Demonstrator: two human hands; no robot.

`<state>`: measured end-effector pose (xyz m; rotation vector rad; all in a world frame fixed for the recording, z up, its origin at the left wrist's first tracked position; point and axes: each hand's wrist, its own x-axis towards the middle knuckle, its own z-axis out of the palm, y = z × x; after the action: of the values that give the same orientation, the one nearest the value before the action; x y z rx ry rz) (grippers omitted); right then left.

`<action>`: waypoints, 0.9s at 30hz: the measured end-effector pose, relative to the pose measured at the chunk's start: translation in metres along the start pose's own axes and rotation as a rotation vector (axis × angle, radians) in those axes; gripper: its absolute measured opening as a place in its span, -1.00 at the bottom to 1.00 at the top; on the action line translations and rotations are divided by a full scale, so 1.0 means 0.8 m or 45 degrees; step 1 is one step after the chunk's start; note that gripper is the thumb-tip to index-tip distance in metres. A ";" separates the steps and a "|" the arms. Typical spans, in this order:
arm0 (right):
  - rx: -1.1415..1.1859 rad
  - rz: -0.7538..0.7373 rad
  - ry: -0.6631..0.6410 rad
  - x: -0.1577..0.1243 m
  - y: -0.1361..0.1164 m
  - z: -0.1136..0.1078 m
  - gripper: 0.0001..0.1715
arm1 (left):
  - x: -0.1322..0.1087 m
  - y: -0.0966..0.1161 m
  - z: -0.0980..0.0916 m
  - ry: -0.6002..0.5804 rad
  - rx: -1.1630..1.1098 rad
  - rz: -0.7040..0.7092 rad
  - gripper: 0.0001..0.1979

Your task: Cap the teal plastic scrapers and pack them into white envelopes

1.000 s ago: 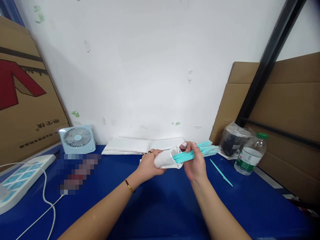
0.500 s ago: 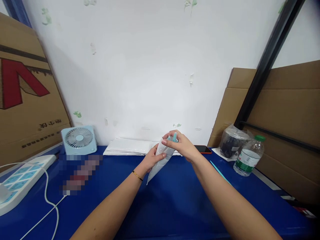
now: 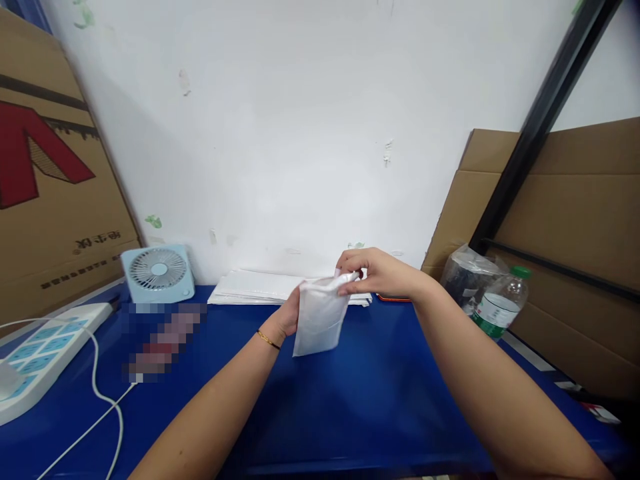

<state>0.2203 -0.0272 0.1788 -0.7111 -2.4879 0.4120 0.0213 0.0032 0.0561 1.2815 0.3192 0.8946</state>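
Observation:
Between my hands a small white pouch (image 3: pixel 321 321) hangs upright above the blue table, its flat front turned toward me. My left hand (image 3: pixel 290 313) grips the pouch's left edge, with most of its fingers hidden behind it. At the upper right corner my right hand (image 3: pixel 361 268) pinches the pouch's top between thumb and fingers. The pouch's contents are hidden from here. Behind it, along the wall, lies a stack of flat white bags or sheets (image 3: pixel 255 287).
A light blue fan (image 3: pixel 158 273) and a white power strip (image 3: pixel 47 357) with cables stand at left. To the right are a green-capped bottle (image 3: pixel 500 308) and a plastic-wrapped dark item (image 3: pixel 467 277). Cardboard (image 3: pixel 575 253) leans on both sides. A phone's edge (image 3: pixel 395 299) shows beneath my right wrist.
The pouch has turned from slanted to upright, its front now facing me. Light blue pieces at its opening no longer show. My right hand has shifted to its top corner.

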 end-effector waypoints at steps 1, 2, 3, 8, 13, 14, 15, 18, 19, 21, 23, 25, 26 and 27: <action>-0.031 0.034 0.053 0.000 0.001 0.002 -0.78 | -0.004 0.006 0.004 0.022 0.019 0.051 -0.19; -0.056 0.082 0.099 0.000 0.002 0.005 -0.74 | -0.008 0.011 0.009 0.037 0.072 0.099 -0.19; -0.068 0.131 0.140 -0.002 0.004 0.009 -0.72 | -0.012 0.016 0.014 0.056 0.160 0.138 -0.23; -0.306 0.096 0.329 -0.017 0.000 0.027 -0.67 | -0.021 0.017 0.044 0.390 0.623 0.265 -0.61; -0.647 0.018 0.069 -0.027 -0.017 0.020 -0.70 | -0.022 -0.013 0.056 0.428 0.541 0.234 -0.65; -0.638 0.074 0.083 -0.027 -0.015 0.015 -0.67 | -0.023 -0.020 0.053 0.373 0.471 0.171 -0.63; -0.616 0.142 0.139 -0.027 -0.009 0.010 -0.65 | -0.024 -0.028 0.048 0.304 0.409 0.091 -0.61; -0.503 0.379 0.488 -0.025 0.032 -0.001 -0.58 | -0.027 -0.046 0.020 0.172 0.333 -0.179 -0.61; -0.449 0.469 0.642 -0.025 0.053 -0.002 -0.58 | -0.027 -0.050 0.007 0.238 0.318 -0.235 -0.62; -0.260 0.672 0.930 -0.024 0.100 0.005 -0.57 | -0.026 -0.054 -0.021 0.523 0.163 -0.237 -0.66; -0.024 0.937 1.105 -0.024 0.147 0.022 -0.59 | -0.024 -0.056 -0.047 0.859 -0.091 -0.185 -0.70; 0.004 1.210 1.099 -0.028 0.185 0.044 -0.61 | -0.022 -0.059 -0.066 1.071 -0.268 -0.180 -0.73; -0.011 1.255 1.066 -0.030 0.199 0.054 -0.64 | -0.022 -0.061 -0.073 1.134 -0.316 -0.187 -0.76; -0.039 1.300 1.035 -0.033 0.210 0.063 -0.68 | -0.021 -0.063 -0.078 1.174 -0.343 -0.193 -0.80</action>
<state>0.2791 0.0880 0.0574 -1.7243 -1.2439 0.3200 -0.0110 0.0330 -0.0133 0.5196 0.9648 1.3078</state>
